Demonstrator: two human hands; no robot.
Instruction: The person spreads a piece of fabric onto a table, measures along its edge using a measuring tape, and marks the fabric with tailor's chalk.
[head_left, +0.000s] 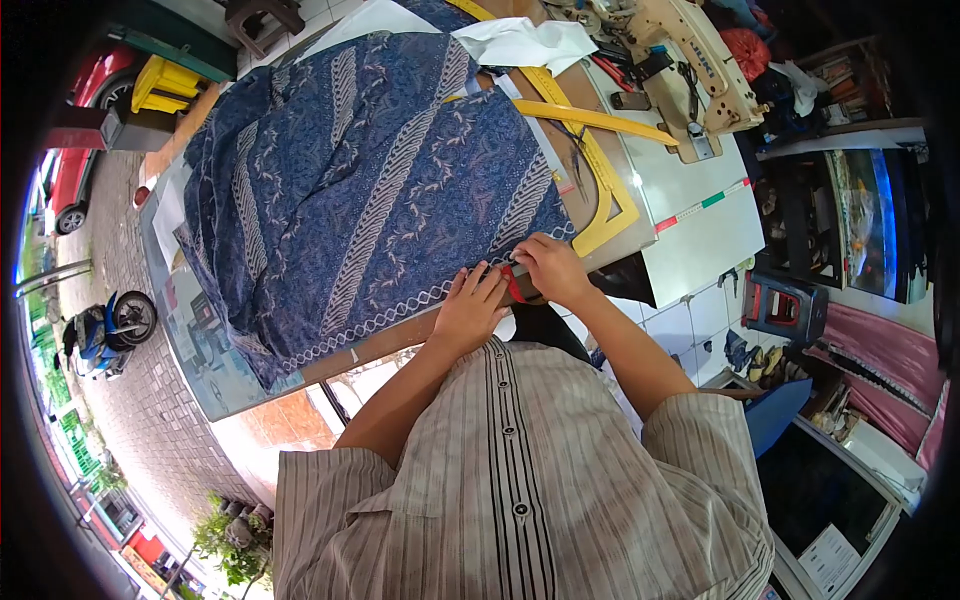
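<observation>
A blue batik cloth (400, 190) with pale diagonal bands lies spread over the table, its white-patterned border along the front edge. My left hand (470, 308) rests on that border, fingers spread and lying on the cloth. Just right of it, my right hand (548, 268) has its fingers bent together at the cloth's edge; what they pinch, if anything, is too small to make out. Between the two hands a small red item (513, 286) shows at the table edge. Yellow curved rulers (600, 125) lie beyond the cloth's right side.
A JUKI sewing machine (700, 60) stands at the back right, with tools and scissors (576, 150) near it. A red, white and green strip (703, 207) lies on the white tabletop (700, 245). Stools, a motorbike (108, 335) and a red car are around the table.
</observation>
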